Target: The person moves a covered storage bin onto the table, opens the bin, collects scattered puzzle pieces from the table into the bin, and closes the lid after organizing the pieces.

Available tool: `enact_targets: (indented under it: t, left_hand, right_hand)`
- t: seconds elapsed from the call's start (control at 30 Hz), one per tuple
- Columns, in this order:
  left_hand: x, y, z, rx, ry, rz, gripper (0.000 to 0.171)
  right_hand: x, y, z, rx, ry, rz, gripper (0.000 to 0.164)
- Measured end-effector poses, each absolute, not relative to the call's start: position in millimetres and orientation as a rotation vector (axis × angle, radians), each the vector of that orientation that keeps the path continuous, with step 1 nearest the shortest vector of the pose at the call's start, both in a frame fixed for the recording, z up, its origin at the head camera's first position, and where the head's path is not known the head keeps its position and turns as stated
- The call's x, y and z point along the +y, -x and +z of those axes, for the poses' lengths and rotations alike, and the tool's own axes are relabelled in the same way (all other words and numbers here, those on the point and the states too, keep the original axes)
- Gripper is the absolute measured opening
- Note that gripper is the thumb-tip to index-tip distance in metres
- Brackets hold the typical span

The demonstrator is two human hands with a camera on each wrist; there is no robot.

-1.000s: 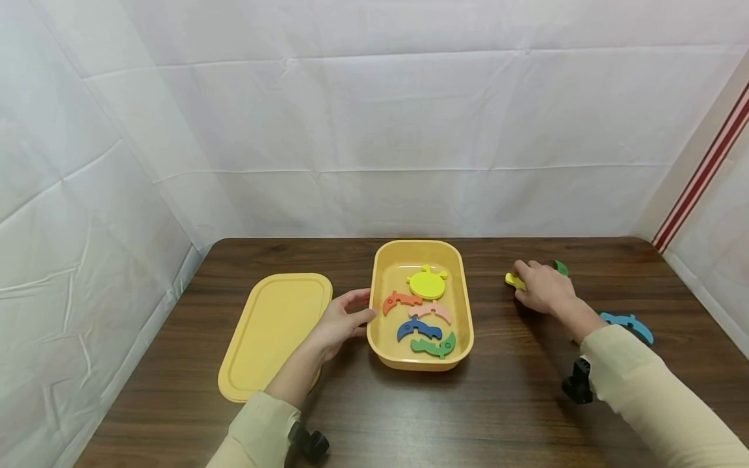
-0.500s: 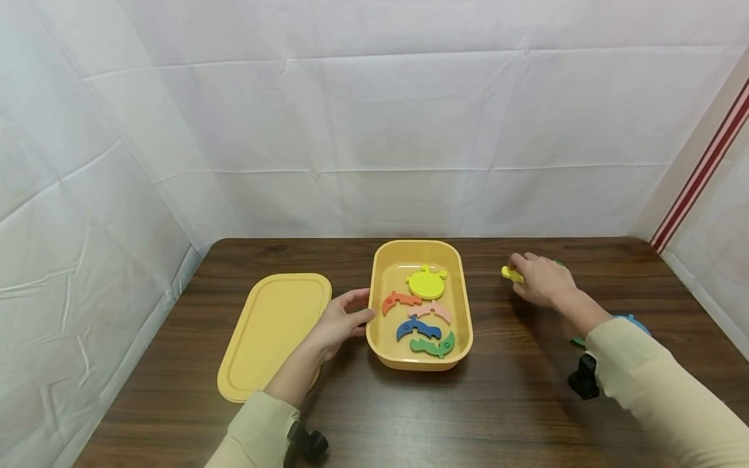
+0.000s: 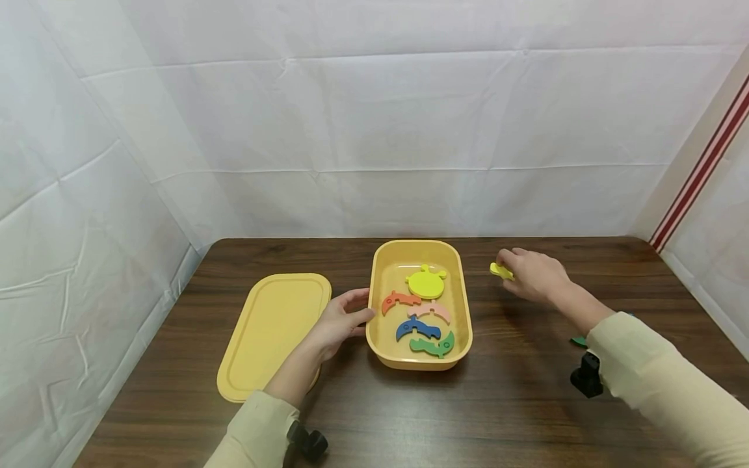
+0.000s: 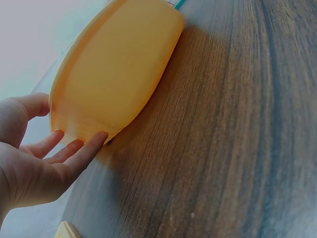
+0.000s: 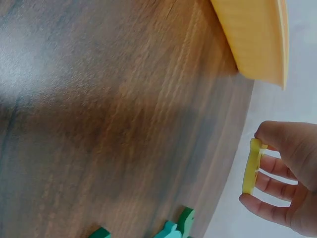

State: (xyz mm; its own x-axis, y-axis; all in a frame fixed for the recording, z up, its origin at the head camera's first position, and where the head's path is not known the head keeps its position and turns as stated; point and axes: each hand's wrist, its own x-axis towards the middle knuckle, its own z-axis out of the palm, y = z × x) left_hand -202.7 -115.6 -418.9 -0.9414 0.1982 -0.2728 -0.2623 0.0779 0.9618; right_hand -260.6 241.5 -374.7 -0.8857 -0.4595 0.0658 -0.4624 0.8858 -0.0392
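Observation:
My right hand (image 3: 535, 276) pinches a small yellow puzzle piece (image 5: 252, 166) between thumb and fingertips, over the table to the right of a yellow plastic box (image 3: 421, 365). Inside the box lie a round yellow piece (image 3: 426, 285) with knobs and several curved pieces: orange (image 3: 400, 300), pink (image 3: 434, 311), dark blue (image 3: 418, 328) and green (image 3: 434, 344). My left hand (image 3: 339, 325) rests its outstretched fingertips and thumb against the box's left side; the left wrist view shows them spread along the outer wall (image 4: 114, 64).
The flat yellow lid (image 3: 275, 335) lies left of the box on the dark wooden table (image 3: 421, 422). Green (image 5: 185, 220) and light blue (image 5: 168, 230) pieces lie on the right side, mostly hidden by the right arm in the head view. A white cloth (image 3: 404, 123) hangs behind.
My right hand has moved a little left toward the box with the yellow piece pinched in it. My left hand and the box have stayed in place.

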Motion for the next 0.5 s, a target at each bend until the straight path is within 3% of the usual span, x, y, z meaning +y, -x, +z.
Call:
enact_targets:
  t: [0.5]
  left_hand:
    - [-115.2, 202.0, -417.4, 2.051, 0.08, 1.913, 0.048]
  right_hand:
    - [216.0, 252.1, -358.5, -2.887, -0.879, 0.122, 0.023]
